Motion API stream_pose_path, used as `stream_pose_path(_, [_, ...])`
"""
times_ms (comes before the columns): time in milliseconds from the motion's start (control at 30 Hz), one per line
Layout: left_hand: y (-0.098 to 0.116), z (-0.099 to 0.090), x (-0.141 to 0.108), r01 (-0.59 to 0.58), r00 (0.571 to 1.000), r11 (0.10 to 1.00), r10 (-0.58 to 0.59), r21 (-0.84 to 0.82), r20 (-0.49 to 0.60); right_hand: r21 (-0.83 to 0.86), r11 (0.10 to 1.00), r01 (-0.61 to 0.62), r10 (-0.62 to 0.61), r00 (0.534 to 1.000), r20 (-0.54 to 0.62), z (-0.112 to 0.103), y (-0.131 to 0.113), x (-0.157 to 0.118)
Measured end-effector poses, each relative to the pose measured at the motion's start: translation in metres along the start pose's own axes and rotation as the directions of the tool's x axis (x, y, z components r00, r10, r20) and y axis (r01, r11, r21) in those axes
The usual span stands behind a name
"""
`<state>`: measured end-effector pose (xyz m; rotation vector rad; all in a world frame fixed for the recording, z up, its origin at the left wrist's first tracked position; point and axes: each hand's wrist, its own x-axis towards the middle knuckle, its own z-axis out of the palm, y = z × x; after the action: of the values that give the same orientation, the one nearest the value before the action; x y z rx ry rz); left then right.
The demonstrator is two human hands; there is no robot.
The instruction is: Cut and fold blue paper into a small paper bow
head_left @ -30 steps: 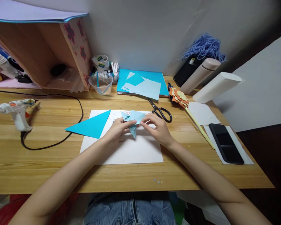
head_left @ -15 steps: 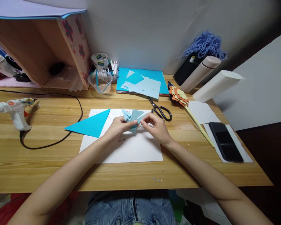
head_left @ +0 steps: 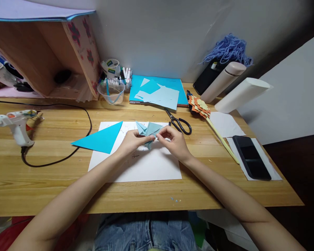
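Between my hands is a light blue folded paper piece [head_left: 152, 128] with several pointed flaps, held over a white paper sheet [head_left: 146, 169]. My left hand [head_left: 134, 140] grips it from the left, thumb across its lower middle. On its right edge, my right hand [head_left: 174, 141] pinches it between thumb and forefinger; the fingertips partly cover the folds there. A brighter blue folded paper [head_left: 102, 139], shaped like a long kite, lies left of my left hand, partly on the white sheet. Black-handled scissors [head_left: 179, 122] rest just beyond my right hand.
To the left are a white glue gun [head_left: 14, 127] and its looping black cord. Behind stand a clear plastic cup [head_left: 111, 92], markers and a blue paper stack [head_left: 181, 92]. A paper flower [head_left: 199, 106], bottle [head_left: 223, 81] and phone [head_left: 252, 157] are at right.
Both hands keep nearly the same hold on the folded paper. The right flap of the paper looks slightly shifted by my right fingertips; the surroundings stay put.
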<state>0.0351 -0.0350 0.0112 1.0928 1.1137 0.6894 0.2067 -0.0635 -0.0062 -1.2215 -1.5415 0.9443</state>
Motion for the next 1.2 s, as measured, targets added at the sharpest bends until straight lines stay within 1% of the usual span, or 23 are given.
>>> stream_pose_path(133, [-0.001,0.0005,0.0006,-0.019,0.999,1.0,0.019,0.013,-0.027,0.163,0.984,-0.076,0.077,0.997,0.002,0.0014,0.001,-0.0002])
stream_pose_path(267, [-0.003,0.0015,0.0021,-0.032,0.999,0.999,0.031,-0.023,-0.023,0.224,0.97,-0.095,0.099,0.995,-0.006,0.0029,0.0033,0.0004])
stream_pose_path(400, [-0.0036,0.0028,0.0024,-0.057,0.998,0.997,0.056,-0.059,-0.012,0.244,0.964,-0.105,0.113,0.993,-0.021,0.0045,0.0041,0.0])
stream_pose_path(533, [-0.003,0.0038,0.0017,-0.103,0.994,0.994,0.101,-0.025,-0.049,0.257,0.959,-0.123,0.13,0.991,-0.011,0.0047,0.0046,0.0002])
stream_pose_path(633, [-0.0044,0.0036,0.0025,-0.118,0.992,0.992,0.116,-0.04,-0.05,0.254,0.957,-0.143,0.148,0.989,-0.001,0.0042,0.0047,0.0009])
stream_pose_path(767, [-0.0069,0.003,0.0037,-0.107,0.994,0.99,0.104,-0.088,-0.029,0.25,0.952,-0.176,0.182,0.983,-0.002,0.0038,0.0034,0.0011])
stream_pose_path(1000, [-0.0058,0.0042,0.0008,-0.08,0.997,0.991,0.08,-0.11,-0.009,0.215,0.961,-0.174,0.195,0.977,-0.08,0.004,-0.0002,0.0007])
stream_pose_path(1200, [-0.0022,0.004,0.0021,-0.052,0.999,0.992,0.05,-0.112,-0.015,0.224,0.955,-0.196,0.216,0.974,-0.071,0.0018,0.0004,0.002])
